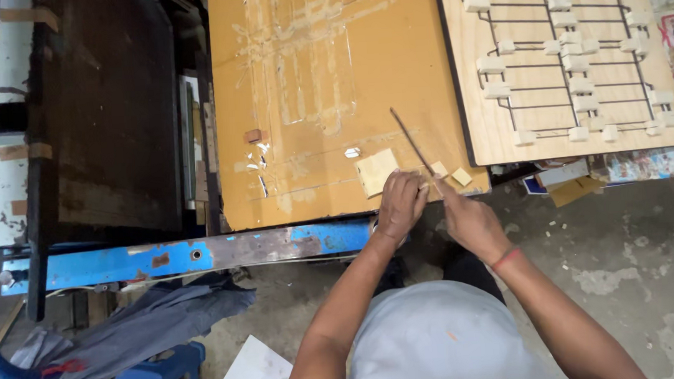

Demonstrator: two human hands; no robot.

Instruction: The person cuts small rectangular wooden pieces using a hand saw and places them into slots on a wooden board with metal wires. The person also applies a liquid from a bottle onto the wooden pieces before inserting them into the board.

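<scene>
Your right hand is closed on a thin dark rod angled up over the orange board; left hand is curled over something small at the board's near edge, beside the pale square piece. Risk: rod tip slips, jabs your left fingers. What the left hand pins is hidden.

Printed sheet: lies flat under the front edge of the plywood board at right; pale blue with red and white patches, much worn.

Printed card: at the far right edge beside the plywood board; white with a red outline shape, partly cut off.

No screens or signs visible.
</scene>
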